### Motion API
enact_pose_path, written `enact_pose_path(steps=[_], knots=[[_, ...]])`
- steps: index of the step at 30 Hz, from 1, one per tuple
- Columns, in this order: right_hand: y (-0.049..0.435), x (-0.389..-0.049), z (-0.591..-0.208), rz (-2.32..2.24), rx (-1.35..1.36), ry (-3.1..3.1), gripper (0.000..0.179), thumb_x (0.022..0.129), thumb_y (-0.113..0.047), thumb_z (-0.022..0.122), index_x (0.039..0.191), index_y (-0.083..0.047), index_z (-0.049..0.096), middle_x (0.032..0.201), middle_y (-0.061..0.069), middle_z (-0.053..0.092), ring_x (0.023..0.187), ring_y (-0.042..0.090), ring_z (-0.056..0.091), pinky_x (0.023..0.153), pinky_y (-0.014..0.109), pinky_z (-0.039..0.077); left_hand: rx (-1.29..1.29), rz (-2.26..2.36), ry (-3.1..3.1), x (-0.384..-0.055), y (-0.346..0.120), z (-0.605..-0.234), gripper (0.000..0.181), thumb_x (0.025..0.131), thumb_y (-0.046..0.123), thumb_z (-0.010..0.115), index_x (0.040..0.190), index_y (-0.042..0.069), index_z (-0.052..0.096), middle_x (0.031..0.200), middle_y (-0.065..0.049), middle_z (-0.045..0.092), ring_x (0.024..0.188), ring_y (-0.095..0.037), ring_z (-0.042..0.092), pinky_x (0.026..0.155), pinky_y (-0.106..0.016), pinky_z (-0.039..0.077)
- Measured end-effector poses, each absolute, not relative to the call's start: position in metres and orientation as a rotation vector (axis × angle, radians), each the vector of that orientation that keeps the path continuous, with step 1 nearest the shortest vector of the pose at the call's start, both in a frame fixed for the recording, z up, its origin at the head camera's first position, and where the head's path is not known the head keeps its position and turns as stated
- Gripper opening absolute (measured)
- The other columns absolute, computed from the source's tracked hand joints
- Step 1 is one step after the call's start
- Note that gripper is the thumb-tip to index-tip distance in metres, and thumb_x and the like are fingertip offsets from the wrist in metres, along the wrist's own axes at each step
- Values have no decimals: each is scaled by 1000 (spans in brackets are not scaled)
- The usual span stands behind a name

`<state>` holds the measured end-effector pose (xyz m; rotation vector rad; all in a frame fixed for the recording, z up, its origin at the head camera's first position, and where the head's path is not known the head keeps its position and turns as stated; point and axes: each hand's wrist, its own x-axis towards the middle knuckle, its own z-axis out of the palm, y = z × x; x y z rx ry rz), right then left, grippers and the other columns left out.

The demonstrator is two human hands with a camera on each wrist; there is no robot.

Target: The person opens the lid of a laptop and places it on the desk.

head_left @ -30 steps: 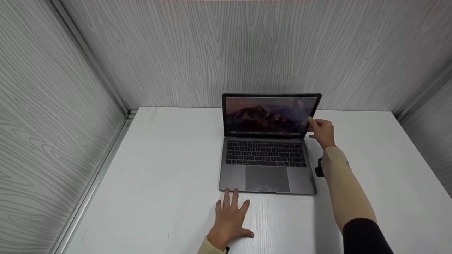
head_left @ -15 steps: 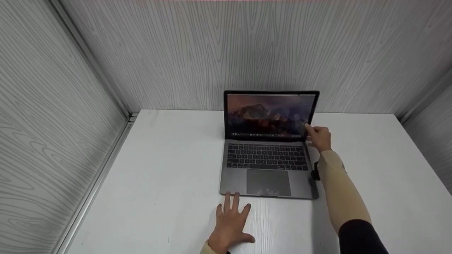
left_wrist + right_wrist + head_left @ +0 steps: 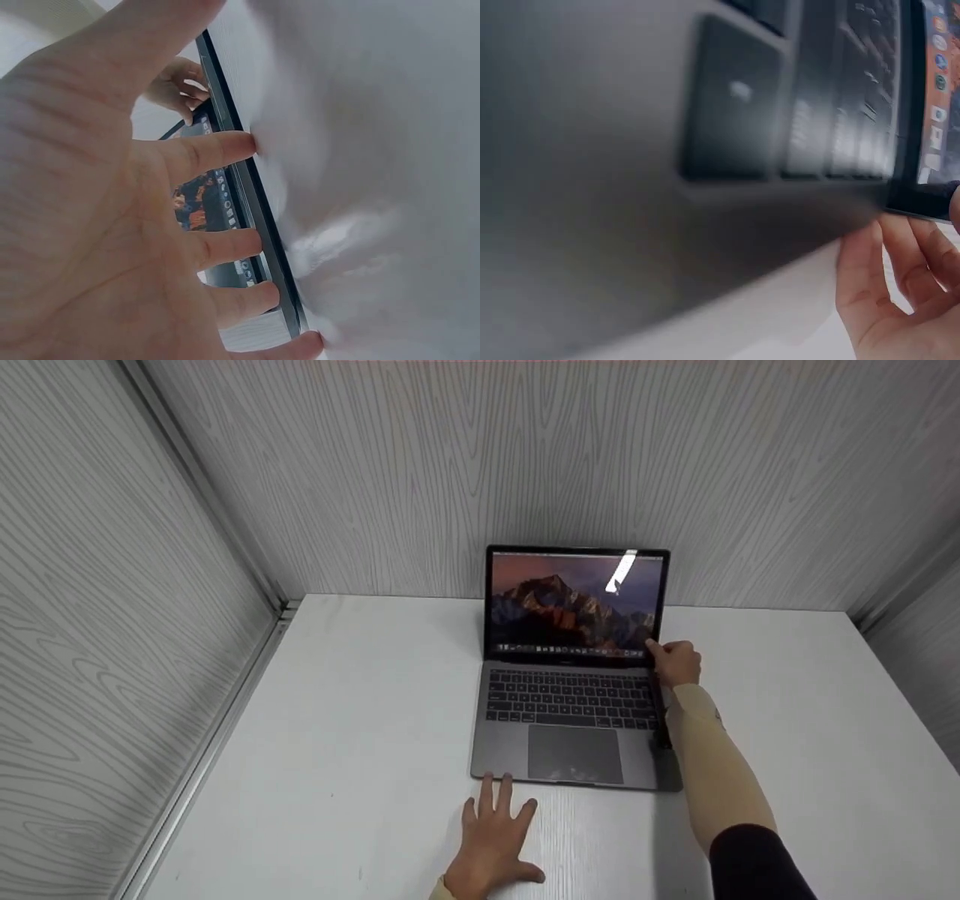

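An open grey laptop (image 3: 499, 746) lies on the white table, its screen (image 3: 562, 600) raised and lit with a mountain picture. At the screen's lower right edge, my right hand (image 3: 677, 662) pinches the lid, thumb on the front and the other fingers behind it. The right wrist view shows this hand (image 3: 907, 300) beside the hinge corner, beyond the blurred keys. My left hand (image 3: 491, 844) lies in front of the laptop with fingers spread. Two of its fingertips meet the front edge of the base, left of the trackpad (image 3: 575, 754). In the left wrist view its palm (image 3: 97, 225) fills the left side.
The white table (image 3: 360, 712) extends on both sides of the laptop. Behind stands a grey wood-grain wall (image 3: 375, 472), close to the back of the screen. A similar panel (image 3: 75, 622) with a metal rail bounds the left side. Another panel stands at the right.
The screen has tilted further back, away from me, and looks brighter, with a light reflection on it now. My right hand has followed its edge. My left hand keeps its place at the front edge.
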<state>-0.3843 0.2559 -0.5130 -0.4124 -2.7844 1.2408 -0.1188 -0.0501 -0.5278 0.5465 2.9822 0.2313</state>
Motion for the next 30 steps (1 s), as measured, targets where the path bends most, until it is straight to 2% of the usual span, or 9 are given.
enact_pose_path(steps=[3,5,8,14,21,25,30], knots=[[258,-382,-515,1208,-396,-2800,48,104,-30,56,111,16,69,84,19,69,68,23,58,63,34,48,541,243,2969,-118,-49,-526,103,54,70,88,138,18,62,152,-24,39,142,-50,29,98,-67,42],[258,-380,-516,1188,-371,-2806,46,104,-27,56,111,16,69,91,25,70,77,32,62,71,42,51,538,263,2955,-118,-49,-526,102,55,68,89,139,17,62,153,-24,38,142,-51,28,98,-67,42],[255,-377,-517,1154,-339,-2820,41,103,-22,58,112,17,67,106,32,68,93,43,62,83,52,50,527,296,2940,-118,-50,-527,101,56,65,90,139,17,62,154,-25,37,143,-52,27,99,-68,40],[250,-374,-513,1208,-338,-2923,39,96,-13,64,116,20,61,113,35,63,95,38,58,89,50,50,512,306,2935,-119,-50,-525,101,55,64,91,139,17,61,154,-25,36,143,-51,26,100,-68,39],[258,-361,-510,1244,-314,-3072,56,95,-10,64,136,23,44,137,41,45,123,47,50,108,54,39,522,294,2929,-119,-49,-525,101,57,65,90,140,16,60,154,-25,35,144,-51,24,101,-68,39],[260,-354,-508,1286,-252,-3131,62,95,-10,65,143,21,38,145,41,36,133,50,42,113,56,33,518,297,2940,-118,-50,-524,101,56,63,91,140,15,60,154,-26,35,144,-52,24,101,-68,39],[262,-340,-506,1299,-222,-3173,65,95,-10,67,144,21,36,142,40,42,128,47,48,110,55,37,516,259,2935,-118,-50,-521,100,58,63,91,141,16,60,154,-25,36,144,-50,25,102,-67,40]])
